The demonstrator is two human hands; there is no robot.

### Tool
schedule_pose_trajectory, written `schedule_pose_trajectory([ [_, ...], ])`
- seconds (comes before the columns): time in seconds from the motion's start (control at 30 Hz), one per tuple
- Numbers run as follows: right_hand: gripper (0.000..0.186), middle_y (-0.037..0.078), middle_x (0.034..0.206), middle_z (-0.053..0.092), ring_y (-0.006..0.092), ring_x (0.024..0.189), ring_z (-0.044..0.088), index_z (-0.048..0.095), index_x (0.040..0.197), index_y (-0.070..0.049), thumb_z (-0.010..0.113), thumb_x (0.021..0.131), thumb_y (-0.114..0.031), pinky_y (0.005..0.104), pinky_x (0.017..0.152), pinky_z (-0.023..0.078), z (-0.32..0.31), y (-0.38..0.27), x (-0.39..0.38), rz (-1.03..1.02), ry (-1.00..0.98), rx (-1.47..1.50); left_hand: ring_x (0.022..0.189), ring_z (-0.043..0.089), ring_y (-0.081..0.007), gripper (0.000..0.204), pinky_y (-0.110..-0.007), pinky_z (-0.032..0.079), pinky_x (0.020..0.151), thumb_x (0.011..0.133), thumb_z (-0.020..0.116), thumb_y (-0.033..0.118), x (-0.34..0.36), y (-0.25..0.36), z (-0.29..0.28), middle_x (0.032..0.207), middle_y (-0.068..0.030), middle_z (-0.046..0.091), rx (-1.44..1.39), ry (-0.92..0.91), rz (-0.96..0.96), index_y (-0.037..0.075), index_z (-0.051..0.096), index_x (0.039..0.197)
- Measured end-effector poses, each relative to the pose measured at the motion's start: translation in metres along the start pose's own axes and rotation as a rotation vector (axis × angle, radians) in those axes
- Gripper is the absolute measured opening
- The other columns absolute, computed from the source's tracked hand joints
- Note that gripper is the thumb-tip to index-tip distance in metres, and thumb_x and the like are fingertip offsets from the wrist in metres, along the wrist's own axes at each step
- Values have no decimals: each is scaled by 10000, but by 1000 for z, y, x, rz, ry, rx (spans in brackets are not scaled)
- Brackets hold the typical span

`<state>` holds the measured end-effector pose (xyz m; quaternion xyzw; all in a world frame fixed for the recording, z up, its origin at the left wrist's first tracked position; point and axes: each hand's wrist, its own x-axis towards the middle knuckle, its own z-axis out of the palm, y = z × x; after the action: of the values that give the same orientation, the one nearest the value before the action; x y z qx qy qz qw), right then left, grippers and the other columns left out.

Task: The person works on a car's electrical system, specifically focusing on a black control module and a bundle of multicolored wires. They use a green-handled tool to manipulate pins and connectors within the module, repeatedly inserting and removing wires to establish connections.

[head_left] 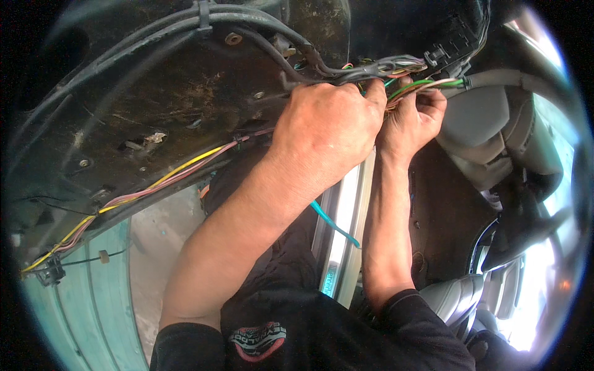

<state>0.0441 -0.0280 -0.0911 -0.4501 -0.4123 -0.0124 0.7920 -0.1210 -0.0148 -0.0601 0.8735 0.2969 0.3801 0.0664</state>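
Observation:
My left hand (328, 120) is raised at the dark panel, back toward me, fingers curled closed at a bundle of thin coloured wires. Most of its fingertips are hidden behind the hand. Close beside it, my right hand (409, 127) pinches the green, white and brown wires (427, 85) between thumb and fingers. These wires run into a grey sleeved cable (510, 78) on the right. Just above, another wire bundle (399, 63) meets a black connector block (440, 55). Below my left wrist a teal strip (334, 224) hangs down.
Black cables (204, 21) arch across the dark vehicle panel (179, 93). Yellow and pink wires (167, 179) run along its lower edge to a small black connector (51, 273). A grey seat (476, 117) stands right of my hands, and a pale sill (349, 247) lies between my forearms.

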Motion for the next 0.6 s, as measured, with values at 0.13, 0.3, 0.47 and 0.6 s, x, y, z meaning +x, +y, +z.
schedule_pose_trajectory([
  [0.13,227,28,936,666,89,829,609,578,1000,-49,768,898,22,240,749,509,-8,-3,5,-41,-20,-64,647,716,-327,365,-453,592,603,913,638,152,-4,6,0,756,-138,690,-4,44,-5,88,680,1270],
  [0.3,168,0,906,656,76,822,596,596,920,-73,745,889,-1,258,733,502,0,-18,5,55,31,-248,679,720,-324,371,-434,592,618,919,681,136,-14,13,1,814,-120,700,11,51,-29,95,671,1288],
  [0.47,261,84,821,549,255,734,600,555,876,-47,751,742,61,357,676,500,19,-18,-23,-138,58,-331,861,726,-359,419,-441,581,737,941,661,82,-54,25,-14,1017,-178,722,-16,76,-87,29,606,1353],
  [0.6,283,73,830,533,202,709,560,530,839,-42,756,725,85,322,652,476,13,-27,-24,-286,189,-348,930,720,-394,394,-440,572,792,978,626,57,-88,28,-28,1086,-224,718,-58,77,-69,-50,582,1355],
])
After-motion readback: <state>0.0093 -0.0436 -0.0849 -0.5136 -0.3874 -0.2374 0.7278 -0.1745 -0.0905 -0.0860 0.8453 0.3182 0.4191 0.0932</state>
